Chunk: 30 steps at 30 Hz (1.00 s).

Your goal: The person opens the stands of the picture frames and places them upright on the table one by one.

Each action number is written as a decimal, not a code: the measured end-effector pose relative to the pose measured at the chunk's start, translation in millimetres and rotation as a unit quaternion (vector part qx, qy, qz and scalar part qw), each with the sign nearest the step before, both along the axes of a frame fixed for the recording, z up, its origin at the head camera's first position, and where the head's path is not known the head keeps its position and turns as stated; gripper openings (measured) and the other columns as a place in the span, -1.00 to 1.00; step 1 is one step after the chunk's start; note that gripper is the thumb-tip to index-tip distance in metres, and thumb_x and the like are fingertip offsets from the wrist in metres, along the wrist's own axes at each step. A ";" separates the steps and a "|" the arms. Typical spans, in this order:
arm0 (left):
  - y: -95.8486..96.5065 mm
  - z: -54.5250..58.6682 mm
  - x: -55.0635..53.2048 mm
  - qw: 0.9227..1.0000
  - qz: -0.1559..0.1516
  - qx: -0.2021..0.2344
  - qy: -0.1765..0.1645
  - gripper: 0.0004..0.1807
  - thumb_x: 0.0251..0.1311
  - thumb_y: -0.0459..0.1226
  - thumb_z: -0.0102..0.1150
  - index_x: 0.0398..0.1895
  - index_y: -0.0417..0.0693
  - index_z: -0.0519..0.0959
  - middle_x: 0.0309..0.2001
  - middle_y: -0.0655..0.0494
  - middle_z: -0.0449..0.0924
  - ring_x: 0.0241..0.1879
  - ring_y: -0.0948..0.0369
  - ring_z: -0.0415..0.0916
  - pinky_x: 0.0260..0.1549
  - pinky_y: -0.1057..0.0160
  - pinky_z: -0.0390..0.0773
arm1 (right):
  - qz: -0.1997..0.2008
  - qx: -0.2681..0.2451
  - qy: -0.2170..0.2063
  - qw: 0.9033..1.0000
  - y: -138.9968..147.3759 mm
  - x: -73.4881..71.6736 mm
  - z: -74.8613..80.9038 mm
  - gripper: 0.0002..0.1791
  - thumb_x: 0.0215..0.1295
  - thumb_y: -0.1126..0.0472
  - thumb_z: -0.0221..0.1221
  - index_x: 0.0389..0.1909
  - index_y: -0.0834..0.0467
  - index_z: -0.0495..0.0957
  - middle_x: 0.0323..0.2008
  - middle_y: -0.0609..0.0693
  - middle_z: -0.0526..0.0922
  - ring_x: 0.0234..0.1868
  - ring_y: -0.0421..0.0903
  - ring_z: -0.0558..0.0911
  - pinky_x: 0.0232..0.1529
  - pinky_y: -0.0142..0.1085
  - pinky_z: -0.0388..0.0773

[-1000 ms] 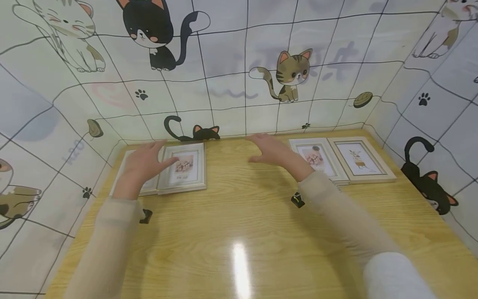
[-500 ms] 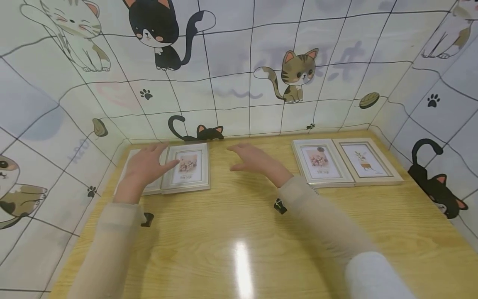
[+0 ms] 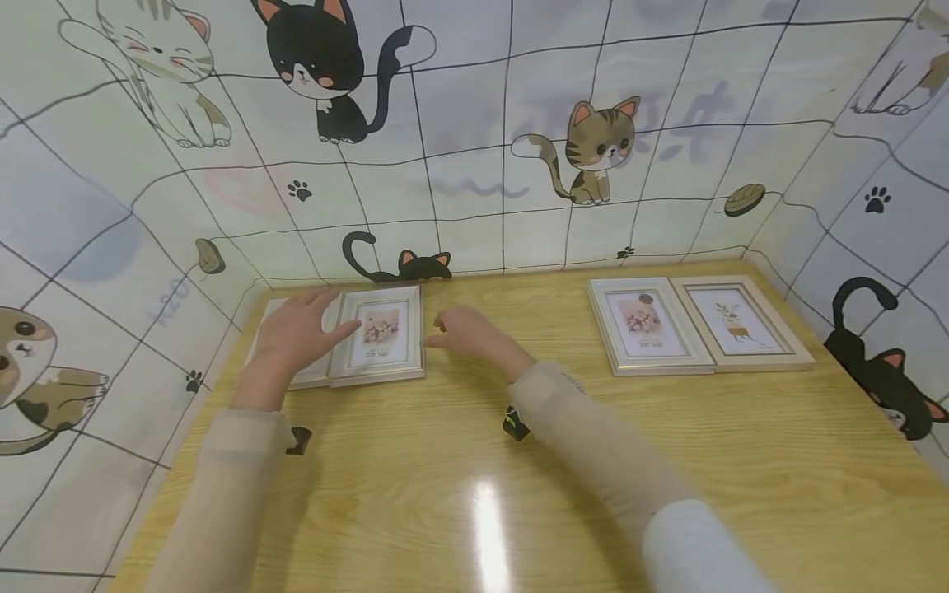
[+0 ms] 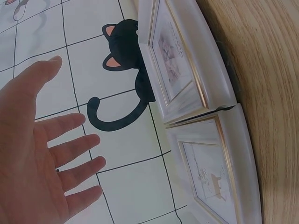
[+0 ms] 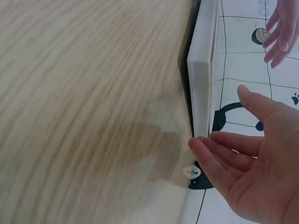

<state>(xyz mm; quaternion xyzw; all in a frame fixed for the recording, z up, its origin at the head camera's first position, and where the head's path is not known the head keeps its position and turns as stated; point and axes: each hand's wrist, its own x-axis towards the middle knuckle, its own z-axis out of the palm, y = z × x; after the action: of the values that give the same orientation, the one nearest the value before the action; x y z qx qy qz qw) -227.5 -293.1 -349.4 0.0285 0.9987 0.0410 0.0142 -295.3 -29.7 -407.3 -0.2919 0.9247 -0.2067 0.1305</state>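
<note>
My left hand [image 3: 292, 338] hovers over the left pair of picture frames, its fingers spread and holding nothing. Beneath it, a white frame with a plant picture [image 4: 210, 172] is partly hidden in the head view. Beside that lies a white picture frame with a pink flower print [image 3: 380, 336], flat on the table. Just right of this flower frame is my right hand [image 3: 473, 333], fingers loosely bent around nothing. In the right wrist view its fingertips come close to the frame's pale side [image 5: 201, 88]; whether they touch it I cannot tell.
Another flower-print frame [image 3: 652, 329] and a cream plant-picture frame [image 3: 741, 325] lie side by side at the back right of the wooden table [image 3: 415, 478]. A cat-print wall covering [image 3: 467, 198] stands behind the table and along both sides.
My right hand has moved left, from near the right pair of frames to beside the left flower frame, and its fingers have bent somewhat. The left hand stays over the left pair.
</note>
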 end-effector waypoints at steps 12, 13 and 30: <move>-5.8 -5.5 2.1 1.000 0.016 -0.003 -0.003 -0.04 0.31 0.41 -0.24 0.56 -0.02 0.11 0.54 -0.22 0.08 0.45 -0.31 0.10 0.26 -0.37 0.34 | -0.096 -0.108 -0.124 0.982 -21.8 3.1 -14.4 -0.46 0.33 -0.18 0.22 -0.37 0.28 0.70 -0.41 0.13 0.77 -0.43 -0.05 0.70 -0.48 -0.45 0.43; -6.3 -5.6 2.0 1.000 0.017 -0.003 -0.002 -0.04 0.30 0.41 -0.24 0.56 -0.03 0.11 0.54 -0.23 0.09 0.45 -0.32 0.10 0.26 -0.37 0.34 | -0.104 -0.114 -0.127 0.980 -23.0 3.4 -14.9 -0.46 0.32 -0.18 0.23 -0.37 0.30 0.70 -0.39 0.15 0.78 -0.41 -0.03 0.72 -0.48 -0.45 0.43; -6.1 -9.1 4.4 1.000 0.017 -0.005 -0.013 -0.05 0.32 0.40 -0.24 0.55 -0.04 0.12 0.52 -0.25 0.12 0.45 -0.30 0.13 0.28 -0.35 0.35 | -0.153 -0.069 -0.088 0.982 -42.3 7.9 -16.7 -0.58 0.16 -0.07 0.40 -0.63 0.13 0.51 -0.68 -0.01 0.63 -0.71 -0.23 0.49 -0.63 -0.44 0.34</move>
<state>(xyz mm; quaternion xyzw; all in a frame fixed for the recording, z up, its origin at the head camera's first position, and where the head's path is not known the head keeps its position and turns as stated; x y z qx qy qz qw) -223.1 -299.2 -358.5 0.0109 0.9989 0.0364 0.0264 -287.4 -72.0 -424.0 -0.1356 0.9268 -0.3125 0.1580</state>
